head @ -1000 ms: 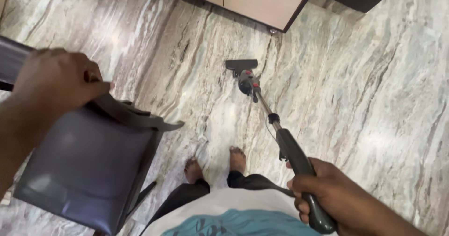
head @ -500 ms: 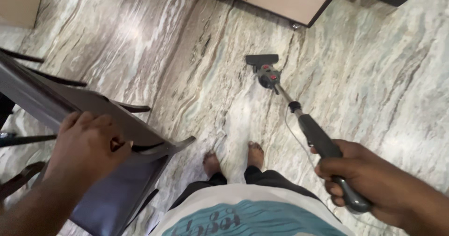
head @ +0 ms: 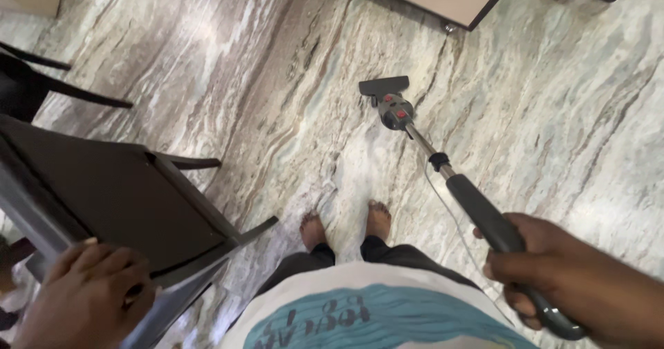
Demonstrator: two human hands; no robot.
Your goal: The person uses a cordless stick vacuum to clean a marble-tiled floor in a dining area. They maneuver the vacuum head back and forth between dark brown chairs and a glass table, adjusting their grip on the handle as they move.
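left hand (head: pixel 86 290) gripping chair (head: pixel 104 197); right hand (head: pixel 553 273) gripping vacuum (head: pixel 443 166)

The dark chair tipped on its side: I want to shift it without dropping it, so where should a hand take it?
Probably the edge of the dark tilted chair at the frame nearest the body, from above, where the left hand grips it. That rail is thin enough to wrap, and the legs point away.
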